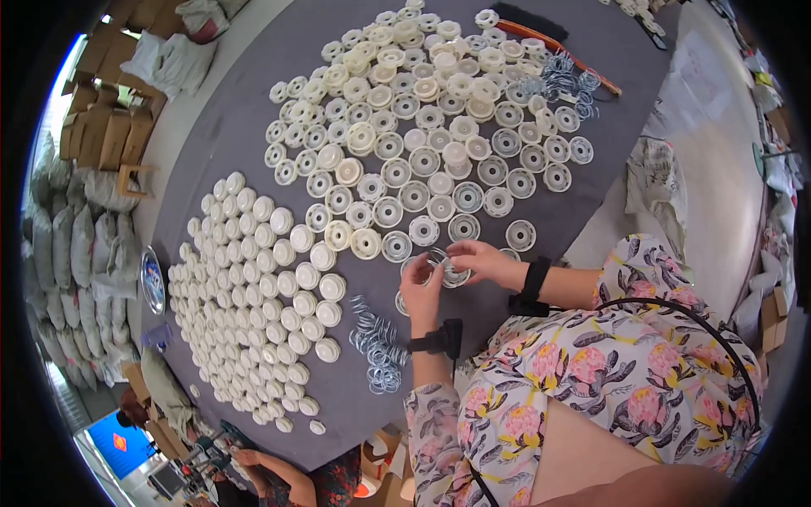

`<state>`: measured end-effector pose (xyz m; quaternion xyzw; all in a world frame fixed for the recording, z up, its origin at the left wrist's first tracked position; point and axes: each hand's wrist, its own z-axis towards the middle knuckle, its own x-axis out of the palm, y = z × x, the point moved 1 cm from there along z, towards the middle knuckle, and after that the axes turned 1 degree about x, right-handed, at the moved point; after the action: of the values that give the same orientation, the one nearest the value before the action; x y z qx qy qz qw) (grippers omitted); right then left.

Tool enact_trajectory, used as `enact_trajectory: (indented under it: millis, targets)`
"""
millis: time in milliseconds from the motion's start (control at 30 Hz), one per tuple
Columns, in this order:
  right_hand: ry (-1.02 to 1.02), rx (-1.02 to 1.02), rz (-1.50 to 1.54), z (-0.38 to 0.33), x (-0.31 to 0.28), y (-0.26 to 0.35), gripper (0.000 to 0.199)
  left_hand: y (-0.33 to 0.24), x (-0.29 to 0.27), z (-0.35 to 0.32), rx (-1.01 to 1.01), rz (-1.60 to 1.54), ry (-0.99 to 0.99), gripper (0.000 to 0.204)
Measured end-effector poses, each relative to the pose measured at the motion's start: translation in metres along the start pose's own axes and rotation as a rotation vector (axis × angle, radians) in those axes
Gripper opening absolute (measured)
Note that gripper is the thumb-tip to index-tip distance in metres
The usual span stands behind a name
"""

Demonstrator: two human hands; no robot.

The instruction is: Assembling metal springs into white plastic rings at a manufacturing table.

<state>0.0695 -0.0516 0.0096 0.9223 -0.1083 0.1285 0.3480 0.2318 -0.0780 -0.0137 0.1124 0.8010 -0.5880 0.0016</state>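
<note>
My left hand [421, 286] and my right hand [483, 260] meet near the table's front edge. Between their fingertips is a thin metal coil spring [437, 255], pinched from both sides. Translucent round discs lie under and beside my hands, partly hidden by them; one disc [457, 277] shows below my right fingers. Left of my left wrist is a loose pile of metal coil springs [378, 342]. Beyond my hands spreads a large group of translucent wheel-shaped discs [425, 160], some stacked. Farther left stand many white domed caps [253, 287] in close rows.
A dark-bristled brush with an orange edge [557, 51] lies at the far right, by another spring heap [564, 80]. A shiny round dish [153, 279] sits at the table's left edge. Another person's arm [283, 473] shows at lower left. Sacks [80, 245] and boxes [110, 127] line the left.
</note>
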Motion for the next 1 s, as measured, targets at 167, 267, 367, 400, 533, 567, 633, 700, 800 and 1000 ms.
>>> enact_trajectory:
  millis: [167, 267, 367, 400, 533, 567, 633, 700, 800, 1000]
  targets:
    - [0.024, -0.103, 0.112, 0.008, -0.023, 0.01, 0.044, -0.038, 0.031, 0.006, 0.125, -0.016, 0.265, 0.033]
    - [-0.037, -0.081, 0.192, 0.015, -0.033, 0.01, 0.043, -0.028, 0.034, 0.033, 0.421, 0.55, 0.002, 0.033]
    - [-0.06, -0.063, 0.179, 0.018, -0.035, 0.018, 0.043, -0.025, 0.038, 0.058, 0.392, 0.927, -0.027, 0.051]
    - [-0.072, -0.066, 0.172, 0.019, -0.036, 0.021, 0.043, -0.027, 0.04, 0.064, 0.418, 1.192, -0.042, 0.058]
    - [-0.169, -0.219, 0.101, 0.02, -0.044, 0.027, 0.042, -0.032, 0.042, 0.058, 0.288, 1.118, -0.074, 0.067]
    - [-0.215, -0.293, 0.069, 0.019, -0.05, 0.028, 0.042, -0.037, 0.047, 0.051, 0.266, 1.022, -0.085, 0.065]
    - [-0.26, -0.488, -0.066, 0.024, -0.048, 0.039, 0.042, -0.029, 0.054, 0.046, 0.124, 0.386, -0.039, 0.062]
    - [-0.165, -0.666, -0.182, 0.022, -0.035, 0.048, 0.04, -0.022, 0.058, 0.036, -0.088, -0.466, 0.119, 0.046]
    - [-0.008, -0.818, -0.706, 0.029, -0.009, 0.036, 0.037, -0.028, 0.052, 0.019, -0.22, -0.932, 0.075, 0.039]
    - [-0.085, -0.865, -0.949, 0.026, -0.026, 0.024, 0.036, 0.001, 0.046, 0.023, -0.343, -1.05, 0.096, 0.024]
